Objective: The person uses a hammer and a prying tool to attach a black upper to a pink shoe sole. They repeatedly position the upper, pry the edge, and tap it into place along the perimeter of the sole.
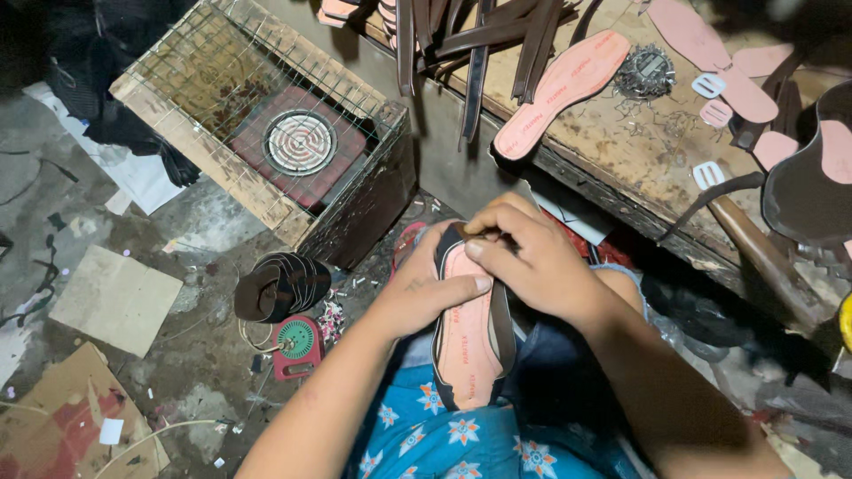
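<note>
Fingers of the right hand (532,262) pinch down at the toe end of a pink insole (469,328) set in its dark sole; left hand (430,288) cups it from beneath, thumb flat across the pink face. Sandal piece sits upright over the lap, w/ no strap on it yet — seems early to mid assembly. Dark straps (479,40), another insole (559,89) and buckles (710,86) wait on the workbench (621,160); wire-caged heater (300,142) on the floor.
</note>
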{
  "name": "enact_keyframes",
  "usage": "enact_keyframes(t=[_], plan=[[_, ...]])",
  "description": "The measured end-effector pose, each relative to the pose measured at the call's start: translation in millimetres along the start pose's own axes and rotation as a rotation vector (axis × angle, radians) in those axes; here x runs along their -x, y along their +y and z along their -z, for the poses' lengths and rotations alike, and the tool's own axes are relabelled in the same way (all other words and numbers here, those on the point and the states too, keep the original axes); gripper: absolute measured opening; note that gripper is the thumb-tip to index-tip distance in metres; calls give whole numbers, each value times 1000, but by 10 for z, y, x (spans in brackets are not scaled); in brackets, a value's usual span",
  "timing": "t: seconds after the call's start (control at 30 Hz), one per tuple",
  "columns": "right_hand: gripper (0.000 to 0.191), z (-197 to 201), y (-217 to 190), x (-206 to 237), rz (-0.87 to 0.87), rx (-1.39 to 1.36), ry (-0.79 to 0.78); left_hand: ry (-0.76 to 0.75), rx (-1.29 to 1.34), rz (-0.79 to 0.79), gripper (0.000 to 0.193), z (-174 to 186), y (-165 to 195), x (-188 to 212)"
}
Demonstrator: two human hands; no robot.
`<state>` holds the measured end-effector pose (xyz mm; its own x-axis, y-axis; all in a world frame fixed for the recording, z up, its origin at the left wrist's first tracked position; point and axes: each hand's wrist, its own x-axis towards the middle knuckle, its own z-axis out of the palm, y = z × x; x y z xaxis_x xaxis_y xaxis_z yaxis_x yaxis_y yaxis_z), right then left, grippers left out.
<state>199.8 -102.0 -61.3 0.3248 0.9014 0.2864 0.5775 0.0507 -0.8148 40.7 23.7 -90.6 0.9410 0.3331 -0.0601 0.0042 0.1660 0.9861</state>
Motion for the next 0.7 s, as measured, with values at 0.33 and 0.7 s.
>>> enact_keyframes(t=[0.33, 0.7], plan=[[37, 371, -158, 1547, -730, 455, -82, 41, -401, -389, 91, -19, 715, 236], [44, 83, 261, 2778, -789, 602, 152, 101, -472, -526, 101, -119, 230, 166]])
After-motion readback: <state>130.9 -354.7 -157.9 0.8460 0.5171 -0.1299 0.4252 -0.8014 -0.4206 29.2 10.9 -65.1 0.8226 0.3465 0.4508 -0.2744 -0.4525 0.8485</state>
